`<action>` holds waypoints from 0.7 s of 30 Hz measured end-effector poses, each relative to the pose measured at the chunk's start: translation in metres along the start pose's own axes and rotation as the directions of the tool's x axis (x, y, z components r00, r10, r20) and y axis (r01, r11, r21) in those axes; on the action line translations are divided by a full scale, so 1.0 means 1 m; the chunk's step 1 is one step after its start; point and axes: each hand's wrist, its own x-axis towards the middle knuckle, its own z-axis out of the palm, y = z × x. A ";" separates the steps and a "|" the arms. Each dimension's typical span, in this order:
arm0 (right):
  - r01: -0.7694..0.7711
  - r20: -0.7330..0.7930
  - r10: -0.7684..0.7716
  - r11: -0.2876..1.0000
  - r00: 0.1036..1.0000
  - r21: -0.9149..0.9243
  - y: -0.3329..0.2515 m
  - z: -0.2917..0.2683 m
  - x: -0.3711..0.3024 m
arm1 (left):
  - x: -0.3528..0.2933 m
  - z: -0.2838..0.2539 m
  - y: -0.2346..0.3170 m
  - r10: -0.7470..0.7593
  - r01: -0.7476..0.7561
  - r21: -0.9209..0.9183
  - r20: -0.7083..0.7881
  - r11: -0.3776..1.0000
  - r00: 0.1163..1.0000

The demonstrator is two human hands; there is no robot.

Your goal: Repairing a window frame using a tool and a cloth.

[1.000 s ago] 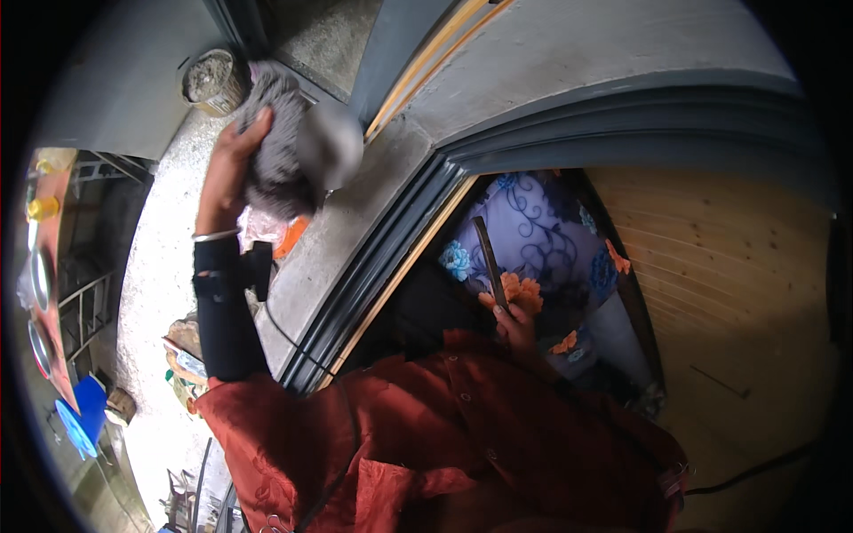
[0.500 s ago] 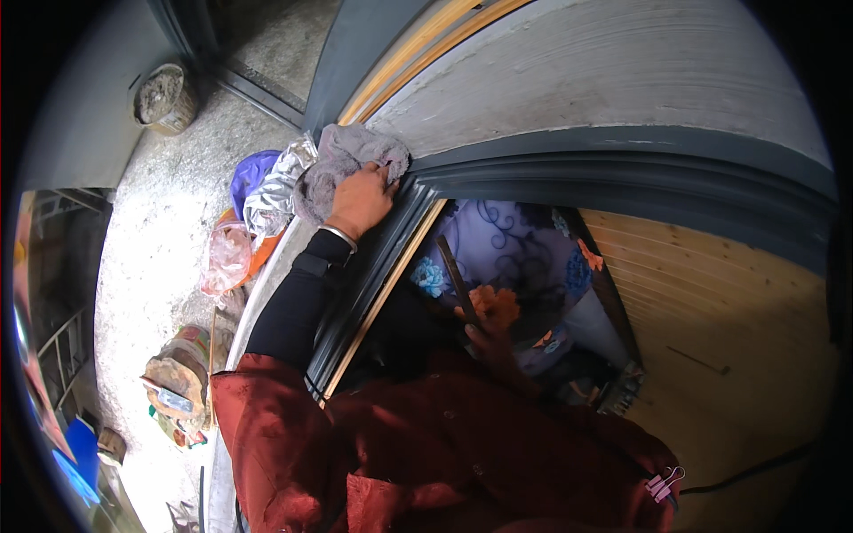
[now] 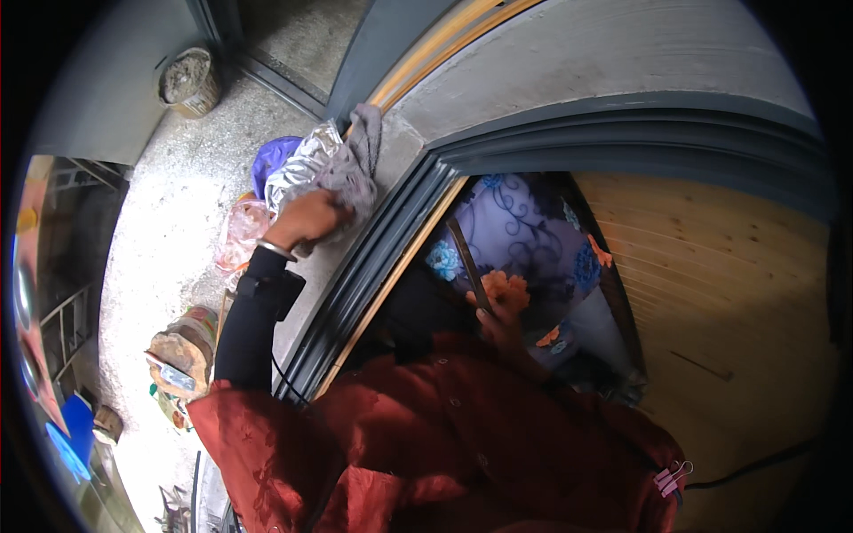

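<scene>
Grey cloth (image 3: 355, 169) is bunched under the left hand (image 3: 309, 218), pressed against the pale concrete ledge (image 3: 569, 62) where it meets the dark grey window frame (image 3: 382, 240). Nearest the camera, the person's red jacket (image 3: 426, 444) fills the lower part of the view, with a pink clip (image 3: 668, 480) at its hem on the right. Just above it the right hand (image 3: 499, 315) is closed around a thin dark stick-like tool (image 3: 466, 262); what kind of tool it is I cannot tell. It rests against a purple floral fabric (image 3: 524, 231) inside the frame's opening, beside the light wooden panelling (image 3: 711, 284). The left arm, in a black sleeve with a bracelet at the wrist, reaches up and left, fingers clenched into the cloth, which trails up along the ledge's corner. Touching the cloth on its left lies a crumpled silver foil bag (image 3: 302, 164), with a purple bag (image 3: 271, 160) behind it and a clear pinkish plastic bag (image 3: 244, 235) just below. Lower left on the speckled floor stands a cluttered basket (image 3: 182, 351). Farthest off, at the top left, sits a round bucket (image 3: 188, 82). As for progress, the wiping looks to be underway at the ledge's corner; I judge most of the frame and ledge is not yet covered, though no clear difference in cleanliness shows.
</scene>
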 end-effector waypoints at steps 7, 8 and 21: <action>-0.450 0.158 0.422 0.820 0.893 0.354 -0.038 -0.002 0.007 | 0.077 0.024 0.042 0.311 -0.243 0.200 -0.485 0.949 0.817; -0.467 0.177 0.433 0.812 0.884 0.350 -0.051 -0.006 0.009 | 0.081 0.034 0.053 0.298 -0.200 0.251 -0.457 0.947 0.838; -0.418 0.153 0.423 0.654 0.893 0.630 -0.053 -0.009 0.000 | -0.018 0.125 0.021 0.045 0.093 0.126 -0.796 0.988 0.604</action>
